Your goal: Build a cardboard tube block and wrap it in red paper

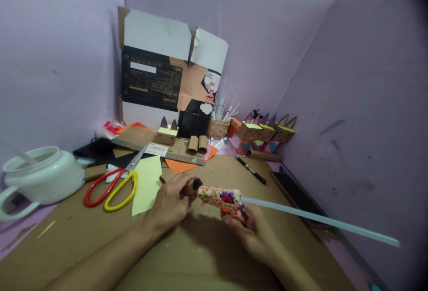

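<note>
In the head view my left hand (pixel 174 199) is closed around a small brown cardboard tube (pixel 190 187), its open end facing right. My right hand (pixel 247 228) grips a flower-patterned hot glue gun (pixel 225 199) by its handle, and a small red light glows on it. A long translucent glue stick (pixel 321 219) juts out of the gun's back to the right. The gun's nozzle end is at the tube's rim; whether they touch I cannot tell. Left of my left hand lie scissors (pixel 117 184) with red and yellow handles, beside a pale yellow paper sheet (pixel 147 184).
A white ceramic pot (pixel 47 172) stands at the left. Behind are a cardboard box with pointed ears (pixel 167 135), two short cardboard tubes (pixel 197 144) and a basket (pixel 219 128) of glue sticks. A black pen (pixel 250 170) and a dark phone-like slab (pixel 297 195) lie at right.
</note>
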The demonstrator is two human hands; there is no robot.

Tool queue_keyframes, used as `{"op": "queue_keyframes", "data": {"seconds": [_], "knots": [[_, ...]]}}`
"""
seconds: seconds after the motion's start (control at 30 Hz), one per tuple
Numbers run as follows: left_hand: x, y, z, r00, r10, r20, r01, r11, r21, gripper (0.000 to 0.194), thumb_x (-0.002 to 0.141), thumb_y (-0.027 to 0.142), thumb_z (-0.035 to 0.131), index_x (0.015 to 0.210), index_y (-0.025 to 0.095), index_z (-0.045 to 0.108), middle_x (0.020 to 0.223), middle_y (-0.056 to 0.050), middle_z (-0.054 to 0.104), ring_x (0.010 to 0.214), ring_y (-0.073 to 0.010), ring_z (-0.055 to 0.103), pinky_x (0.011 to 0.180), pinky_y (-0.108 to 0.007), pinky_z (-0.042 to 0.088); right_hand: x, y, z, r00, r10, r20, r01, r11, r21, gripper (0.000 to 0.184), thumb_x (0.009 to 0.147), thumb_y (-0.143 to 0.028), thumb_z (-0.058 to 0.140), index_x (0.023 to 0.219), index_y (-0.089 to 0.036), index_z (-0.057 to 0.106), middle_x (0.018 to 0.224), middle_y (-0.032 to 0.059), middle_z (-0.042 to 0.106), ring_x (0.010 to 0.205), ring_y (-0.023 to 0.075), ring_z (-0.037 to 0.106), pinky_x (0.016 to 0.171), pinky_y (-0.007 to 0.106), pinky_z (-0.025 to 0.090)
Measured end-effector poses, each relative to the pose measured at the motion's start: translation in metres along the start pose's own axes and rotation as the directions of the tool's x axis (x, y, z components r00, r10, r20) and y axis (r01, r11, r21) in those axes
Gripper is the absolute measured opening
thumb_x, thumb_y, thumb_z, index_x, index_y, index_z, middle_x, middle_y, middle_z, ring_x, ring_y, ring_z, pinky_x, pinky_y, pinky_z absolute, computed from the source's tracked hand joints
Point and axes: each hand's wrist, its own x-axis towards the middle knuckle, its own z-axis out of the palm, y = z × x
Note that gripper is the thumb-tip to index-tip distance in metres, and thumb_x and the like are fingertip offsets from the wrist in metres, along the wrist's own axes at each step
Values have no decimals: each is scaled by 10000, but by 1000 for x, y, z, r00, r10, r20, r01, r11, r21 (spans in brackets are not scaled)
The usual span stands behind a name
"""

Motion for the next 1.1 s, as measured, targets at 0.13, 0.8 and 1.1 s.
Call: {"op": "queue_keyframes", "data": {"seconds": [0.13, 0.8, 1.1], "knots": [[0, 1, -1, 1000, -17, 4, 17, 1000, -10, 340, 701, 111, 543, 1029, 171, 608, 990, -68, 670, 890, -195, 614, 761, -307, 487, -1, 1, -1, 1000, -7, 20, 7, 1000, -8, 130, 760, -303, 567, 779, -175, 585, 684, 19, 583, 669, 182, 555, 619, 264, 442], [-7, 9, -4, 951, -295, 97, 310, 918, -248, 346, 594, 173, 643, 939, 163, 640, 923, -72, 678, 803, -224, 629, 723, -360, 506, 65, 14, -21, 964, 184, -193, -175, 982, 65, 339, 640, -420, 664, 789, -115, 674, 634, 15, 636, 537, 120, 531, 499, 219, 393], [-7, 19, -1, 898, -405, 172, 439, 846, -303, 365, 537, 95, 619, 891, 173, 650, 812, -13, 649, 737, -193, 598, 678, -306, 476, 112, 8, -10, 947, 193, -256, -241, 955, -173, 269, 617, -406, 711, 524, -159, 659, 564, 53, 643, 715, 237, 630, 584, 274, 430]]}}
